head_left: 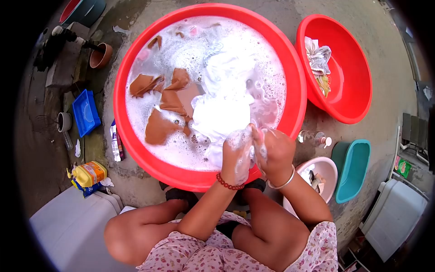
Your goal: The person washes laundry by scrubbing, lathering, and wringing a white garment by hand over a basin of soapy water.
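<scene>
fingers of the left hand [239, 153] and the right hand [275, 149] are drawn together and bunched toward each other, slick with suds, the two hands touching over the near right part of the big red tub [121, 131]; whether any cloth is pinched between them, i cannot tell. the white cloth [222, 115] lies bunched in the foamy water just beside the left hand, with the brown cloth [159, 128] showing above the suds farther left in several patches, and how many pieces those make is hidden. the tub sits on a grey concrete floor [385, 72], worn and stained in places, in a cluttered space with rough blocks [68, 68] along the left side. counting round the tub: one smaller red basin [351, 81] with crumpled cloths [319, 59] inside, one teal tub [352, 172], one pale pink basin [328, 170], one clear bottle [312, 137] with a white cap, one blue tray [86, 113], one yellow jug [89, 174], one terracotta pot [100, 56], one purple packet [116, 143], one green packet [402, 166], and two pale grey boxes, one at lower left [77, 226] and one at lower right [396, 215]. one beaded bracelet [229, 185] circles the left wrist, one bangle [283, 183] the right.
</scene>
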Motion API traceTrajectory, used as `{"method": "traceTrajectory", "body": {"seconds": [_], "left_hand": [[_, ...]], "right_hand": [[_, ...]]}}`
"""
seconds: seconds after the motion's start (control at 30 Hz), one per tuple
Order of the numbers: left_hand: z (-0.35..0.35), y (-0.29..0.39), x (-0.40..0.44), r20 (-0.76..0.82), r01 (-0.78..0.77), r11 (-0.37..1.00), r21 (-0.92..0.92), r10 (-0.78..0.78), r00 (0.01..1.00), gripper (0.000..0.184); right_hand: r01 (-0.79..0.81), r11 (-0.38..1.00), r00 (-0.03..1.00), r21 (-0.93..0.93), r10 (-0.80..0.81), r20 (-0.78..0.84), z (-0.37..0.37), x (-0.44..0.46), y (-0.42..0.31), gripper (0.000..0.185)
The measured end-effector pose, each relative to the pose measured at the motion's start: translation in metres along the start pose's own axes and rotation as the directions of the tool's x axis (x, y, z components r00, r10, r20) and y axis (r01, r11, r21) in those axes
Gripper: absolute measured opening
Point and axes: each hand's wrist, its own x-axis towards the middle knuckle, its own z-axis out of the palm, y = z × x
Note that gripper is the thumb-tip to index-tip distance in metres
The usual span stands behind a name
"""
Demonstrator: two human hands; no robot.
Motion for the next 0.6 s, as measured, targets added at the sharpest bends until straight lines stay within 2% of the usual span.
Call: {"method": "traceTrajectory", "body": {"seconds": [0.03, 0.07, 0.1, 0.13, 0.17, 0.2, 0.23, 0.27, 0.3, 0.33, 0.37, 0.4, 0.43, 0.47, 0.5, 0.53, 0.57, 0.6], "left_hand": [[0.009, -0.004, 0.002, -0.116, -0.014, 0.988, 0.152, 0.032, 0.993, 0.017], [-0.001, -0.018, 0.009, -0.087, 0.020, 0.977, 0.213, -0.002, 0.996, 0.015], [0.027, 0.015, 0.017, 0.070, -0.083, 0.995, 0.059, 0.079, 0.994, 0.014], [0.031, 0.025, -0.009, 0.046, -0.026, 1.000, -0.005, 0.026, 0.999, 0.014], [0.029, 0.033, -0.015, 0.079, -0.010, 0.997, -0.072, 0.016, 0.997, 0.014], [0.020, 0.038, -0.009, 0.107, -0.038, 0.995, -0.093, 0.047, 0.993, 0.014], [0.010, 0.044, -0.004, 0.271, -0.054, 0.990, -0.129, 0.087, 0.959, 0.012], [0.009, 0.041, 0.002, 0.439, -0.055, 0.979, -0.195, 0.137, 0.888, 0.011], [0.019, 0.042, 0.001, 0.460, -0.059, 0.969, -0.242, 0.168, 0.872, 0.011], [0.030, 0.049, -0.009, 0.354, -0.118, 0.987, -0.113, 0.151, 0.923, 0.014], [0.042, 0.051, -0.016, 0.242, -0.155, 0.988, 0.005, 0.149, 0.959, 0.017], [0.052, 0.056, -0.022, 0.179, -0.170, 0.985, -0.023, 0.171, 0.969, 0.015], [0.046, 0.062, -0.025, 0.250, -0.208, 0.978, 0.027, 0.195, 0.948, 0.014], [0.055, 0.063, -0.030, 0.204, -0.201, 0.969, -0.141, 0.227, 0.952, 0.015], [0.066, 0.068, -0.037, 0.156, -0.197, 0.931, -0.307, 0.253, 0.955, 0.015], [0.064, 0.082, -0.047, 0.245, -0.069, 0.931, -0.359, 0.165, 0.955, 0.014], [0.067, 0.089, -0.057, 0.230, -0.134, 0.900, -0.415, 0.246, 0.942, 0.013], [0.068, 0.090, -0.062, 0.239, -0.118, 0.860, -0.496, 0.266, 0.934, 0.012]], "right_hand": [[-0.167, 0.983, 0.983, 0.072, 0.161, 0.086, 0.000, 0.002, 0.019, 0.032], [-0.330, 0.936, 0.935, 0.125, 0.307, 0.175, 0.000, 0.009, 0.034, 0.036], [-0.167, 0.986, 0.985, 0.025, 0.165, 0.058, -0.020, 0.050, 0.014, 0.036], [-0.400, 0.890, 0.908, 0.220, 0.353, 0.225, -0.034, 0.039, -0.009, 0.038], [-0.577, 0.733, 0.810, 0.359, 0.459, 0.365, -0.043, 0.038, -0.021, 0.040], [-0.686, 0.601, 0.725, 0.410, 0.518, 0.455, -0.052, 0.045, -0.024, 0.039], [-0.670, 0.623, 0.739, 0.404, 0.503, 0.448, -0.056, 0.049, -0.033, 0.039], [-0.744, 0.504, 0.668, 0.438, 0.590, 0.455, -0.064, 0.052, -0.038, 0.038], [-0.797, 0.375, 0.588, 0.474, 0.664, 0.462, -0.071, 0.055, -0.044, 0.037], [-0.757, 0.386, 0.625, 0.527, 0.660, 0.416, -0.077, 0.059, -0.061, 0.035], [-0.760, 0.427, 0.633, 0.491, 0.659, 0.406, -0.085, 0.064, -0.073, 0.035], [-0.738, 0.539, 0.672, 0.405, 0.641, 0.371, -0.091, 0.068, -0.086, 0.037], [-0.713, 0.623, 0.701, 0.323, 0.617, 0.358, -0.093, 0.069, -0.100, 0.040], [-0.681, 0.689, 0.726, 0.249, 0.592, 0.349, -0.095, 0.068, -0.112, 0.040], [-0.564, 0.805, 0.812, 0.183, 0.501, 0.298, -0.095, 0.068, -0.130, 0.031], [-0.227, 0.972, 0.947, 0.057, 0.207, 0.245, -0.094, 0.067, -0.142, 0.025], [0.147, 0.986, 0.965, -0.077, -0.126, 0.228, -0.093, 0.066, -0.151, 0.019], [0.266, 0.946, 0.946, -0.185, -0.219, 0.239, -0.093, 0.066, -0.160, 0.014]]}}
